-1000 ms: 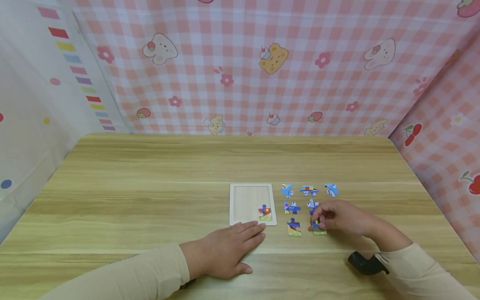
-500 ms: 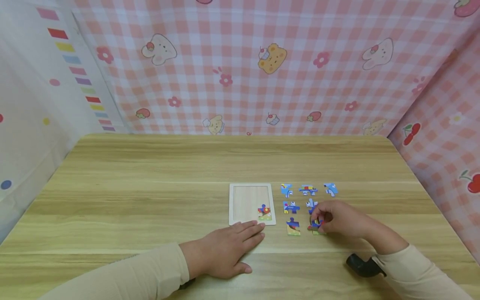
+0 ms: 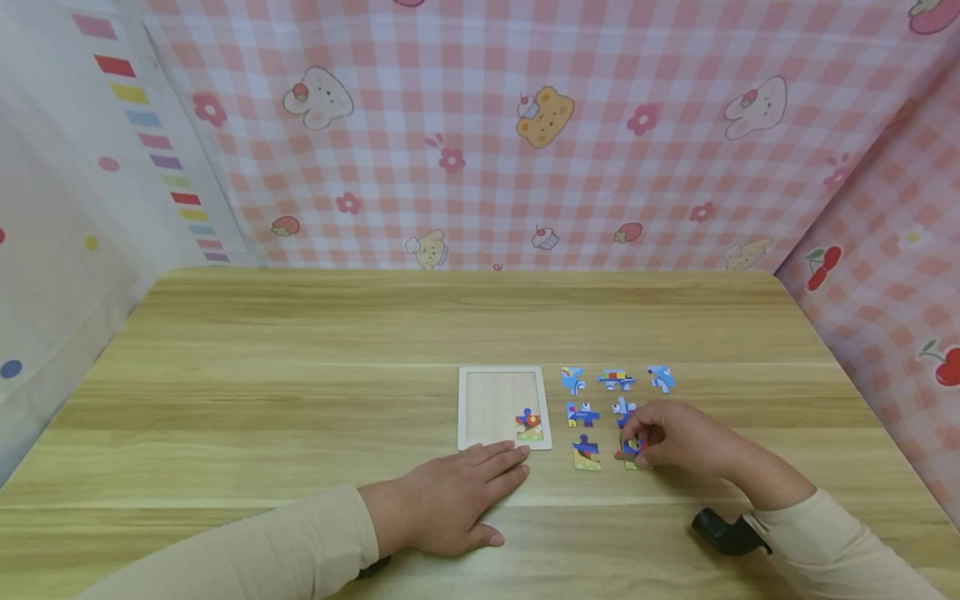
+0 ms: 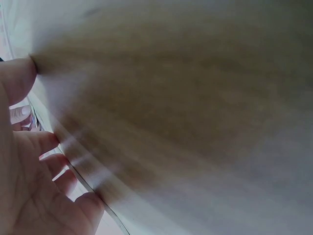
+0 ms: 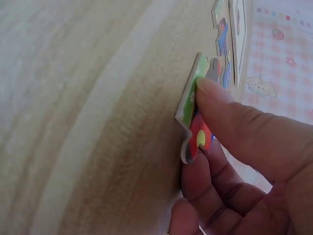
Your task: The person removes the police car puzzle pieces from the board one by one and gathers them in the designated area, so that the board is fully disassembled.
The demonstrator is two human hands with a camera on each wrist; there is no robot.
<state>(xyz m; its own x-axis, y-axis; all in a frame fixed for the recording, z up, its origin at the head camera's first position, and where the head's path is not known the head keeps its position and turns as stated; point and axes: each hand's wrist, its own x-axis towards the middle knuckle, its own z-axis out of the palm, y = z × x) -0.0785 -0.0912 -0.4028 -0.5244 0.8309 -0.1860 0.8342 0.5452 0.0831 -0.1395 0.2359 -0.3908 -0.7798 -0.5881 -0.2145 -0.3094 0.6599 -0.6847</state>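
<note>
My right hand (image 3: 686, 442) pinches a jigsaw piece (image 5: 201, 137) between thumb and curled fingers. The piece is green along one edge, with red and a yellow spot, and looks tilted against the table in the right wrist view. My left hand (image 3: 453, 500) lies spread with the palm down, fingertips at the lower rim of a pale wooden puzzle tray (image 3: 462, 408). One colourful piece (image 3: 528, 427) sits in the tray's lower right corner. Several blue, red and green pieces lie right of the tray, among them a lower one (image 3: 587, 454) beside the held piece.
A wood-grain table (image 3: 300, 350) spreads around the tray. Pink checked cloth (image 3: 480, 167) hangs behind and at the right, white cloth (image 3: 60, 208) at the left. Black wrist gear (image 3: 727, 532) sticks out below my right wrist.
The head view has shifted slightly. The piece in my right hand has tilted a little at its outer edge. My left hand keeps its place by the tray.
</note>
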